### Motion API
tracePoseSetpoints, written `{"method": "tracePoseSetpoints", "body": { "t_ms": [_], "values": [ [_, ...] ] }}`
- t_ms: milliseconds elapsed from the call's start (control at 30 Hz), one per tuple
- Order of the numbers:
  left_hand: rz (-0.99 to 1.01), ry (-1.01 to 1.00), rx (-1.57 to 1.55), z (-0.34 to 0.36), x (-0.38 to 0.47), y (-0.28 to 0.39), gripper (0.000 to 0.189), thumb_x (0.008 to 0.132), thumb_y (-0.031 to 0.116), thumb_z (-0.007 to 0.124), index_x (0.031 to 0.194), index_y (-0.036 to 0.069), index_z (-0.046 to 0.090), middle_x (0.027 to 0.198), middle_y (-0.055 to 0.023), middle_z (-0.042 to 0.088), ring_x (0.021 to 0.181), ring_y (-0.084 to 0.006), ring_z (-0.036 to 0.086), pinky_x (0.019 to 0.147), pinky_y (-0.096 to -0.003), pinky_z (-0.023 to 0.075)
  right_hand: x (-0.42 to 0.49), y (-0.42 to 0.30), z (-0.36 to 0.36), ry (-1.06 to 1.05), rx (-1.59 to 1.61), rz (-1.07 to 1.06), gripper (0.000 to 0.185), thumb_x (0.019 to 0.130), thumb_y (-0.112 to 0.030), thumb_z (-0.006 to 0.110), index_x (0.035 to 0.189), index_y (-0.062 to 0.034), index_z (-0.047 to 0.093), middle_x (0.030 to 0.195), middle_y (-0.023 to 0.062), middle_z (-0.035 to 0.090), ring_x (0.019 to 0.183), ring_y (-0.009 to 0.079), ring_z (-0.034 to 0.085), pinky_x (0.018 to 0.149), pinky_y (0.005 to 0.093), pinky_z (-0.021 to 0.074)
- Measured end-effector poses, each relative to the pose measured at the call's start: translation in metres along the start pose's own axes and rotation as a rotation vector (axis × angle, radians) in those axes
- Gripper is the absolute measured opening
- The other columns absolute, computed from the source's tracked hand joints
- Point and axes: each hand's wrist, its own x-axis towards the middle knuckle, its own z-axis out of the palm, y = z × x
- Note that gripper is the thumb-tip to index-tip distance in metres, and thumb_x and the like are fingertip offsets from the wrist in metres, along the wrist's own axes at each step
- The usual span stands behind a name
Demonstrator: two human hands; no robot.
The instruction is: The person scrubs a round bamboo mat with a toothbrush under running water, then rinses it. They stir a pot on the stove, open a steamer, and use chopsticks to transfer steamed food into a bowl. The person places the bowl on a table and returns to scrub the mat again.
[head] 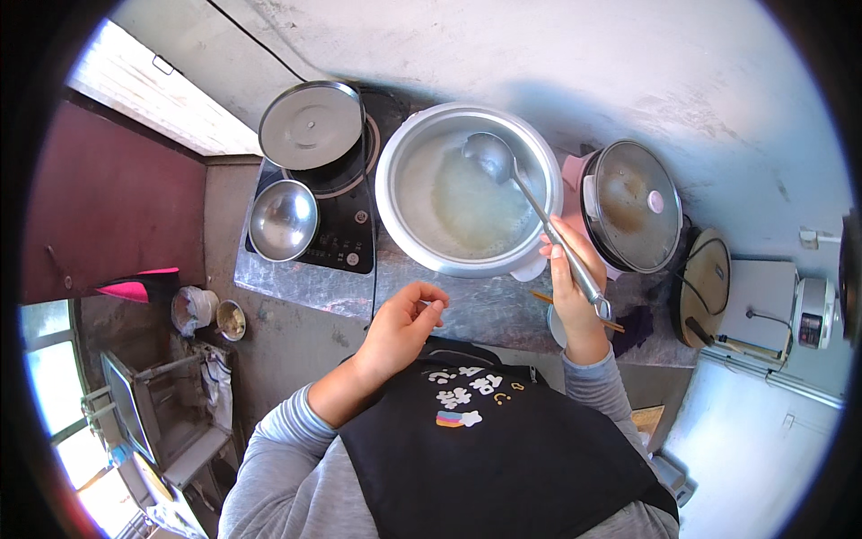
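Note:
My right hand (576,269) grips the long handle of a stainless steel ladle (562,236). The ladle's bowl lies inside a large, round metal pot (397,236), at the far side of its opening. Cloudy, pale liquid (471,209) with foam around its edge fills the lower part of the pot. Nearer my body, my left hand (407,320) hovers in front of the pot with its fingers curled in and nothing visible in them. A white bowl (556,327), mostly hidden by my right hand and wrist, stands on the counter with wooden chopsticks (613,326) beside it.
Left of the pot, an induction cooker (343,236) bears a metal bowl (283,220) and a round metal lid or pan (311,128). A pink electric pot (633,205) with a glass lid stands at right, before a round chopping board (707,283). A black cable (374,269) crosses the counter.

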Motion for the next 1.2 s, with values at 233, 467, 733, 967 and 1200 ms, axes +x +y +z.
{"method": "tracePoseSetpoints", "body": {
  "t_ms": [233, 467, 733, 967, 1200],
  "values": [
    [0.034, 0.020, 0.016, -0.009, 0.007, 0.009, 0.015, 0.094, 0.011, 0.055, 0.104, 0.000, 0.057, 0.086, -0.0024, 0.060, 0.077, -0.0091, 0.056, 0.068, -0.0239, 0.0470, 0.009, 0.007, 0.012, -0.025, -0.001, -0.004, 0.030, 0.085, 0.000, 0.058, 0.115, 0.0036, 0.061, 0.093, 0.0152, 0.067, 0.079, 0.0197, 0.064, 0.072, 0.0289, 0.0496],
    [0.063, -0.077, 0.076, -0.021, 0.016, 0.023, 0.014, 0.095, 0.009, 0.051, 0.107, 0.001, 0.055, 0.098, -0.0037, 0.060, 0.083, -0.0096, 0.056, 0.075, -0.0247, 0.0465, 0.012, -0.011, 0.025, -0.104, -0.146, -0.095, 0.033, 0.082, -0.001, 0.063, 0.115, 0.0023, 0.062, 0.088, 0.0148, 0.064, 0.075, 0.0214, 0.061, 0.071, 0.0298, 0.0475],
    [0.102, -0.070, 0.035, -0.029, 0.013, 0.034, 0.014, 0.095, 0.009, 0.052, 0.106, 0.001, 0.055, 0.098, -0.0038, 0.059, 0.082, -0.0091, 0.055, 0.075, -0.0245, 0.0463, 0.003, -0.029, 0.023, -0.137, -0.039, 0.140, 0.027, 0.086, -0.002, 0.060, 0.112, 0.0012, 0.064, 0.086, 0.0103, 0.066, 0.069, 0.0127, 0.060, 0.062, 0.0247, 0.0468],
    [0.156, -0.061, -0.020, -0.025, 0.009, 0.025, 0.015, 0.094, 0.010, 0.054, 0.105, 0.000, 0.056, 0.089, -0.0026, 0.059, 0.077, -0.0088, 0.056, 0.069, -0.0242, 0.0464, 0.004, -0.047, 0.008, -0.117, 0.065, 0.246, 0.020, 0.089, -0.005, 0.057, 0.106, 0.0007, 0.066, 0.083, 0.0091, 0.067, 0.066, 0.0111, 0.062, 0.061, 0.0231, 0.0480],
    [0.151, -0.049, -0.011, -0.032, 0.008, 0.024, 0.014, 0.094, 0.011, 0.055, 0.104, 0.001, 0.057, 0.083, -0.0017, 0.059, 0.077, -0.0091, 0.057, 0.067, -0.0234, 0.0457, 0.006, -0.060, -0.009, -0.132, -0.194, -0.150, 0.028, 0.080, 0.002, 0.064, 0.108, -0.0018, 0.065, 0.086, 0.0115, 0.065, 0.073, 0.0199, 0.063, 0.063, 0.0299, 0.0485]
  ]
}}
